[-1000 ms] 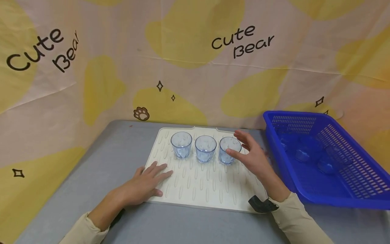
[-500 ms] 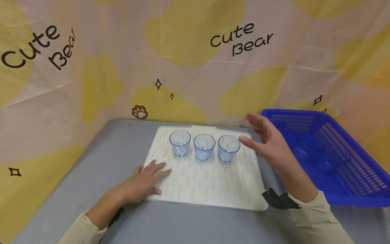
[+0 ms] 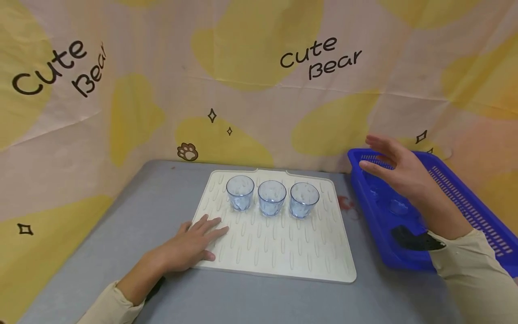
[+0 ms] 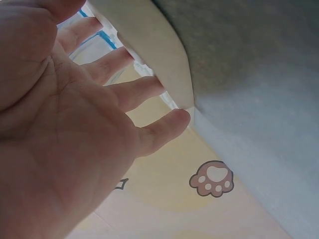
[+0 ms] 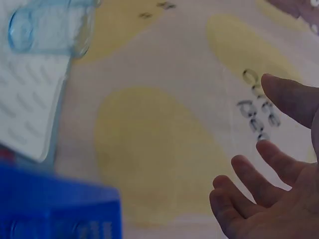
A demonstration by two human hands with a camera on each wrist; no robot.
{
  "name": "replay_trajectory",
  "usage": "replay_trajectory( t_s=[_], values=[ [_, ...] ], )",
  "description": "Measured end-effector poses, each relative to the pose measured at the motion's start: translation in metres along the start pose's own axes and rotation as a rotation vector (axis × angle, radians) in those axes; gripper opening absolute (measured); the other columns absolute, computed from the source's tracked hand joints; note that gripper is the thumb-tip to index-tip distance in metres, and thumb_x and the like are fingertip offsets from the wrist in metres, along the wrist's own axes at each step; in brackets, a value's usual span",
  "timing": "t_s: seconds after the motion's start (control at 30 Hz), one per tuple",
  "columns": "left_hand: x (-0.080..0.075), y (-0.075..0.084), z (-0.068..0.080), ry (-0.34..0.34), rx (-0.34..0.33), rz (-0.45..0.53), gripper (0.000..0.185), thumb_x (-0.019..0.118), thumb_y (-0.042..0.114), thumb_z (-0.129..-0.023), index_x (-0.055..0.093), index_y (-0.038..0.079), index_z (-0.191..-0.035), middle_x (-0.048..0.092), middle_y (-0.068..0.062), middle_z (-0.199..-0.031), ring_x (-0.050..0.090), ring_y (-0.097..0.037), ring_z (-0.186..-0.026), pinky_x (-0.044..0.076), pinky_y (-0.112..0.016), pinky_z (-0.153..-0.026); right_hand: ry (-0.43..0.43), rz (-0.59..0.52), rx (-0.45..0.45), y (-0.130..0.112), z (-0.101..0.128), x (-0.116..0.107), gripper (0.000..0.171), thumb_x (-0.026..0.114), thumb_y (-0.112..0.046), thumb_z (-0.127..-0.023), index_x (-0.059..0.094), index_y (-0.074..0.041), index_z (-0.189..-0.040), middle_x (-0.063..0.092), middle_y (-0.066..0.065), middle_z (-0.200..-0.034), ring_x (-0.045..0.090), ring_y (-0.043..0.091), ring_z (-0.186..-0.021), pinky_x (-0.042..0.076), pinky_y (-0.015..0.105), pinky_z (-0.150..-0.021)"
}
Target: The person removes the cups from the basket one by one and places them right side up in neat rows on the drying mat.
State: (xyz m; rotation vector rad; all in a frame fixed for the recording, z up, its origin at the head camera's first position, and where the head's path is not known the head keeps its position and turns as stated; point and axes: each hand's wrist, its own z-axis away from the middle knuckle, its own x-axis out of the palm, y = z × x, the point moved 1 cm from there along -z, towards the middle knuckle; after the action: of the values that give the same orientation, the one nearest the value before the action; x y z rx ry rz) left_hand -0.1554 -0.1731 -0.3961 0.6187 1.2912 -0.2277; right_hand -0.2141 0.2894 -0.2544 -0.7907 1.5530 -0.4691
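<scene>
The right hand [image 3: 406,175] is held up empty, fingers wide; a see-through bluish tumbler [image 3: 398,207] is nestled below it in the blue slotted-plastic basket [image 3: 374,238]. Tilt can't be told, tbh. The spread left hand [image 3: 190,243] is planted way farther off.

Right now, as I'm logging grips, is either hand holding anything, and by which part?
Nothing is held: the left hand rests spread at the white mat's edge, and the right hand is raised, empty, by the blue basket.

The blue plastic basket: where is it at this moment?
In the head view, the blue plastic basket stands right of the cream draining mat, with the right hand hiding part of it.
</scene>
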Motion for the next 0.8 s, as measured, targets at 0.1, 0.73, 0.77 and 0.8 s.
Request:
replay_trajectory(
  t_s=[0.1,0.73,0.77,0.8],
  values=[
    [0.000,0.000,0.000,0.007,0.011,-0.001,0.069,0.069,0.031,-0.091,0.041,0.019,-0.152,0.033,-0.015,-0.160,0.024,-0.049,-0.148,0.022,-0.071,-0.108,-0.028,0.020,0.004,0.022,-0.006,-0.005,0.077,0.064,-0.032,-0.097,0.022,-0.012,-0.158,0.029,0.020,-0.162,0.029,0.045,-0.146,0.028,0.063,-0.112],
    [0.000,-0.001,0.001,0.000,-0.019,-0.001,0.070,0.070,0.030,-0.090,0.041,0.021,-0.152,0.032,-0.012,-0.161,0.022,-0.046,-0.150,0.021,-0.072,-0.109,-0.168,0.179,0.002,0.108,-0.034,-0.006,0.086,0.078,-0.018,-0.086,0.028,0.009,-0.150,0.030,0.038,-0.153,0.029,0.058,-0.140,0.031,0.067,-0.107],
    [0.000,-0.001,0.000,-0.001,-0.016,0.000,0.070,0.070,0.030,-0.090,0.041,0.021,-0.152,0.032,-0.012,-0.161,0.022,-0.046,-0.150,0.021,-0.071,-0.109,-0.171,0.184,0.003,0.110,-0.035,-0.005,0.086,0.078,-0.018,-0.086,0.029,0.009,-0.150,0.030,0.039,-0.152,0.029,0.058,-0.139,0.031,0.067,-0.107],
    [0.000,-0.001,0.000,-0.002,-0.014,-0.001,0.070,0.070,0.031,-0.090,0.040,0.021,-0.152,0.032,-0.012,-0.162,0.022,-0.046,-0.150,0.021,-0.071,-0.109,-0.172,0.186,0.003,0.111,-0.035,-0.005,0.086,0.079,-0.019,-0.085,0.029,0.010,-0.149,0.030,0.039,-0.152,0.029,0.059,-0.139,0.031,0.067,-0.106]
  ],
)
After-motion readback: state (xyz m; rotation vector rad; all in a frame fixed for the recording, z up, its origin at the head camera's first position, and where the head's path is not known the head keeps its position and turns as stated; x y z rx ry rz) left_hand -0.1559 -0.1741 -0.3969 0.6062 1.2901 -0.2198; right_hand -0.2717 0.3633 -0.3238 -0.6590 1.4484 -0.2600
